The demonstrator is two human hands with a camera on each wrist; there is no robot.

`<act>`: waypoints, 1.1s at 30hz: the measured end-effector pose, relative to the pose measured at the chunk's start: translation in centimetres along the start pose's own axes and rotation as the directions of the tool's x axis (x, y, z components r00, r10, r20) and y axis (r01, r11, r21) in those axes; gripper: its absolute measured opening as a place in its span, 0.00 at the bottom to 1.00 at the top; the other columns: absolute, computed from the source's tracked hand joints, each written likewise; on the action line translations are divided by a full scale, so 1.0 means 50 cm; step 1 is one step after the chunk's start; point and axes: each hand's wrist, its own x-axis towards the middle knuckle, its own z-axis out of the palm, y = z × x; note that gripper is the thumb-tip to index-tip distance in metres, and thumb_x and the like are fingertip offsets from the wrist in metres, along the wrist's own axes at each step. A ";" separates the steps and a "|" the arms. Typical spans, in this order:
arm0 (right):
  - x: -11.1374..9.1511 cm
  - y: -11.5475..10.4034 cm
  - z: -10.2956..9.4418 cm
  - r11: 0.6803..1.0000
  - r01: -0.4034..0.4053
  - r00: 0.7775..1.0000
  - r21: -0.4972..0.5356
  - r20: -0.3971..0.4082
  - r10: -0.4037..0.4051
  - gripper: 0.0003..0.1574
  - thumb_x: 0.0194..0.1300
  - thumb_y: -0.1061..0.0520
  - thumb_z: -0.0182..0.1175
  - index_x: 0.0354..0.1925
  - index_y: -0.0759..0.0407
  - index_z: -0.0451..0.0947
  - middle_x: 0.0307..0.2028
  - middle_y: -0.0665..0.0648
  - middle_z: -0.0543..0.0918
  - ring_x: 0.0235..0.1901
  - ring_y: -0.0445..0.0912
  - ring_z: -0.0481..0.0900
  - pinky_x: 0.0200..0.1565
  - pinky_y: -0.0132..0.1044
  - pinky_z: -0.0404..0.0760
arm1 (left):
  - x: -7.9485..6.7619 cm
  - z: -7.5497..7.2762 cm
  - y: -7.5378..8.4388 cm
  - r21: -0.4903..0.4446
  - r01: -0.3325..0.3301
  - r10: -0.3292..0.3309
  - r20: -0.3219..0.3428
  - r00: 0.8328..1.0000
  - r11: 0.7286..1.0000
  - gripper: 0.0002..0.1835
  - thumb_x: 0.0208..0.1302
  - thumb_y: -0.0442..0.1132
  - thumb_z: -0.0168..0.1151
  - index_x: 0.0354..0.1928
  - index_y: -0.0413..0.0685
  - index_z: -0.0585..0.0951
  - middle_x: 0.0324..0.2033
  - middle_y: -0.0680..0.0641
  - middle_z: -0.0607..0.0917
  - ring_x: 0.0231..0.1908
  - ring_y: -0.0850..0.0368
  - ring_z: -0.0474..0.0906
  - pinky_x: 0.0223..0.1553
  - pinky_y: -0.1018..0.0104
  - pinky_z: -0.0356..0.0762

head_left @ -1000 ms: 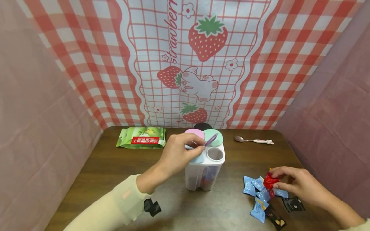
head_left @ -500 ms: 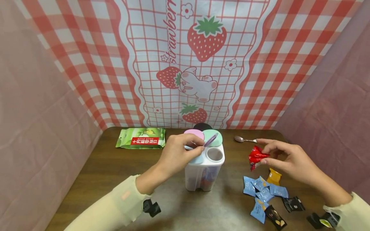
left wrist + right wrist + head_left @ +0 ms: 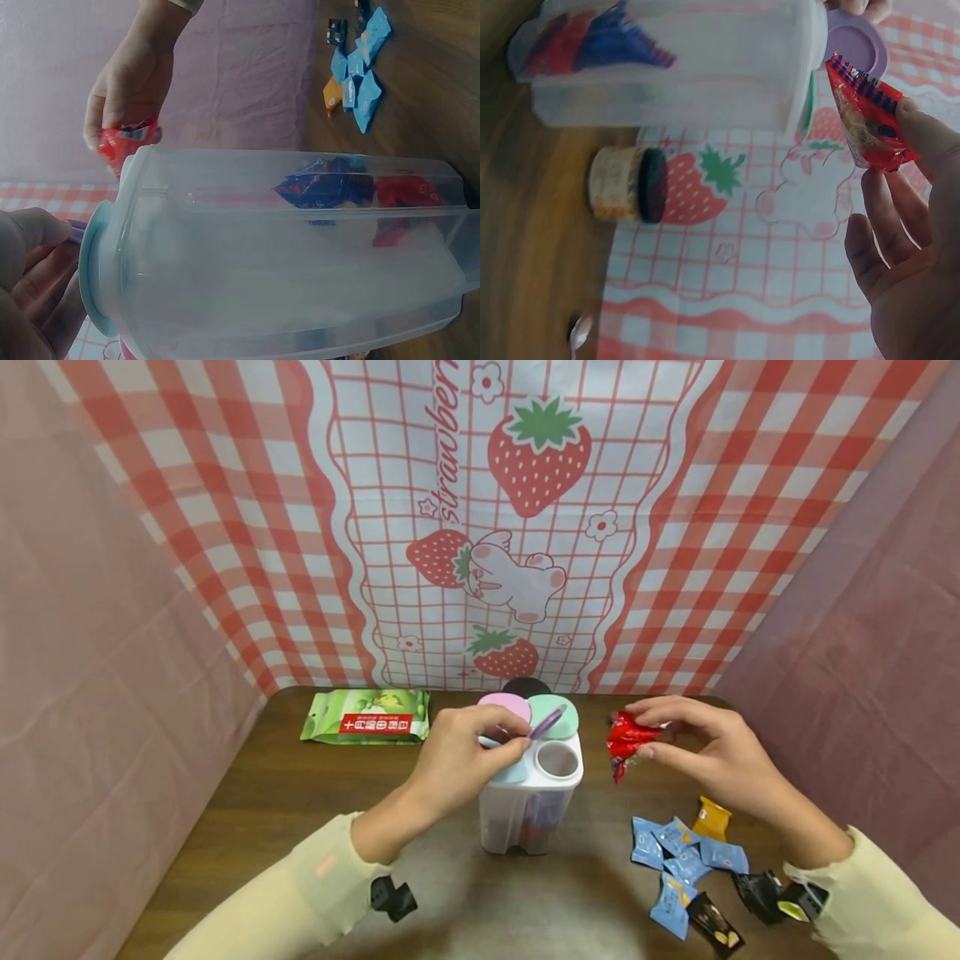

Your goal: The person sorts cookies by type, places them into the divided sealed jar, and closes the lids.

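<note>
My left hand (image 3: 472,747) pinches a purple round lid (image 3: 853,46) and holds it tilted up beside the uncovered round opening of a white, see-through storage container (image 3: 528,814). The container stands upright on the table, its other openings covered by pink, mint and light blue lids. Through its wall a blue packet (image 3: 330,184) and a red packet (image 3: 405,196) show at the bottom. To the right of the container, my right hand (image 3: 701,743) pinches a red snack packet (image 3: 628,739) between thumb and fingers, raised above the table.
Several light blue packets (image 3: 684,862), a yellow one (image 3: 711,818) and black ones (image 3: 714,925) lie at the right. A green bag (image 3: 367,718) lies at the back left. Behind the container stands a jar (image 3: 619,184) with a black lid; a spoon (image 3: 580,330) lies near it.
My right hand has lifted the red snack packet off the pile and carried it left and back towards the container. My left hand keeps the purple lid in the same place.
</note>
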 end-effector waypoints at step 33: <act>0.040 -0.022 0.124 0.975 0.185 0.983 0.120 -0.035 -0.182 0.26 0.47 0.75 0.77 0.42 0.52 0.89 0.47 0.55 0.85 0.48 0.45 0.81 0.49 0.26 0.80 | 0.004 -0.001 0.001 0.001 0.066 -0.066 0.013 0.998 0.998 0.04 0.60 0.35 0.75 0.37 0.49 0.90 0.33 0.56 0.90 0.34 0.66 0.87 0.36 0.69 0.86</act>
